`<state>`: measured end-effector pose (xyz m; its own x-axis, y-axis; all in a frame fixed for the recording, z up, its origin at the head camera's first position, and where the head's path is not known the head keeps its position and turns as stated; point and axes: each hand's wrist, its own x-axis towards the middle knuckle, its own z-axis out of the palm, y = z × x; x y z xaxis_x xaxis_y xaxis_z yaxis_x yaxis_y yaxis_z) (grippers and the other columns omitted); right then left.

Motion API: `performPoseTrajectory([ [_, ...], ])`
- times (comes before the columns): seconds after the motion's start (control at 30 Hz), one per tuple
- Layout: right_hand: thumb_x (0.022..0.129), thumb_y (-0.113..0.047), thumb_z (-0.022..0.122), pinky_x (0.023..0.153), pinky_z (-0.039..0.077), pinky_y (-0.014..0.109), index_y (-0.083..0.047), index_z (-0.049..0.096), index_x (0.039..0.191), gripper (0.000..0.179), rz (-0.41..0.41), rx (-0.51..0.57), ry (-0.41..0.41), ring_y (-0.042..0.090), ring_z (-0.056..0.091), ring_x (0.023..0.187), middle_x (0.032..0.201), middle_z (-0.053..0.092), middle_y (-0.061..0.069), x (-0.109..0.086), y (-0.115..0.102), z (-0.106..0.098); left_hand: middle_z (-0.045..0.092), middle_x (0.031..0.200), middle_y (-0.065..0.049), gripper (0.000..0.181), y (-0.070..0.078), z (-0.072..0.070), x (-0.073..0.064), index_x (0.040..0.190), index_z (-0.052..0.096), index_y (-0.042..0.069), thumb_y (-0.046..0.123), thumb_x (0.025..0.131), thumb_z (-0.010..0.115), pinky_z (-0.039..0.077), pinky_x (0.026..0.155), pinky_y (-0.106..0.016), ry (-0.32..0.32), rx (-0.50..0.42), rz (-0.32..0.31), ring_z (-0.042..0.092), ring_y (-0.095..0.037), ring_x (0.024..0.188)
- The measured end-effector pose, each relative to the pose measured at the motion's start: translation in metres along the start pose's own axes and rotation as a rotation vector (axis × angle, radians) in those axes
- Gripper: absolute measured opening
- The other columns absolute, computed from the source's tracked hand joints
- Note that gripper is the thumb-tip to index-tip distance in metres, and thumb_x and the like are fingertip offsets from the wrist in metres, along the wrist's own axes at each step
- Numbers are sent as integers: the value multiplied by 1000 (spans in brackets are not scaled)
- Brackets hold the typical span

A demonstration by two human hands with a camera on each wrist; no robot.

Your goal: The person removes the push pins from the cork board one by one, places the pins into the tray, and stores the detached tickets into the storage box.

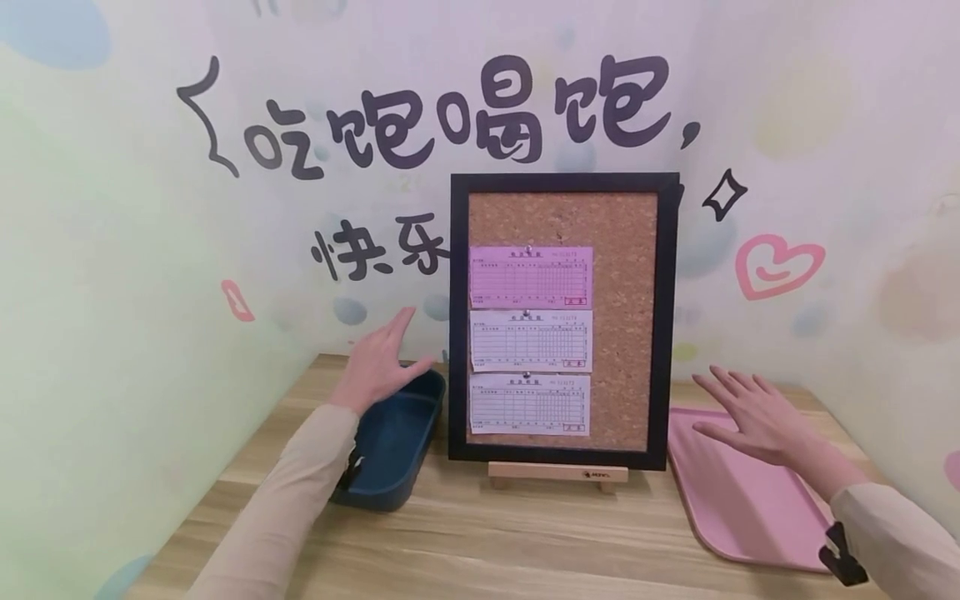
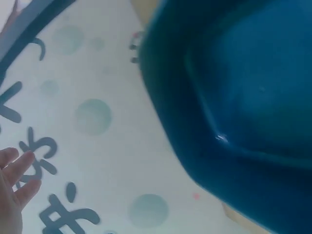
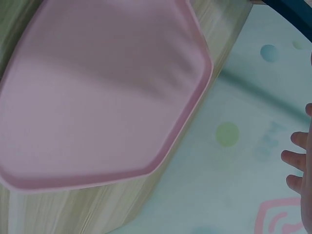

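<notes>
My left hand (image 1: 382,364) is held above a dark blue basin (image 1: 401,433), thumb apart and fingers straight, holding nothing. Its fingers (image 2: 16,171) also show at the edge of the left wrist view. On the other side, my right hand (image 1: 757,412) hovers over a pink tray (image 1: 750,508) with spread fingers and nothing in it. Between the hands stands a black-framed cork board (image 1: 622,333). One pink receipt slip (image 1: 531,279) and two white slips (image 1: 531,342) are pinned in a column on its left part.
A small wooden stand (image 1: 558,473) supports the cork board. All of it sits on a wood-grain table (image 1: 480,542) against a wall (image 1: 862,167) with dark painted characters. Dark wrist straps (image 1: 843,554) show at the sleeves.
</notes>
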<state>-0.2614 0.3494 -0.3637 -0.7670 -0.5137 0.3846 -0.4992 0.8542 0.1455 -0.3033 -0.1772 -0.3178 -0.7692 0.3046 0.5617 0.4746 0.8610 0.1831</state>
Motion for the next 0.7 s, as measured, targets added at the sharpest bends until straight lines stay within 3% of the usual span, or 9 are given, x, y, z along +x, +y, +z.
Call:
performPoseTrajectory([
  [0.33, 77, -49, 62, 90, 30, 54, -4, 43, 131, 72, -41, -4, 19, 44, 43, 111, 126, 46, 29, 6, -2, -1, 34, 143, -11, 84, 30, -3, 36, 143, 24, 9, 54, 80, 58, 37, 97, -43, -9, -78, -55, 37, -27, 128],
  [0.7, 75, -47, 64, 88, 32, 53, -2, 47, 127, 70, -77, -11, 64, 42, 44, 108, 122, 49, 27, 8, 0, 0, 31, 145, -13, 85, 52, 1, 58, 144, 18, 6, 47, 82, 59, 40, 94, -43, 14, -118, -136, 39, -28, 126],
])
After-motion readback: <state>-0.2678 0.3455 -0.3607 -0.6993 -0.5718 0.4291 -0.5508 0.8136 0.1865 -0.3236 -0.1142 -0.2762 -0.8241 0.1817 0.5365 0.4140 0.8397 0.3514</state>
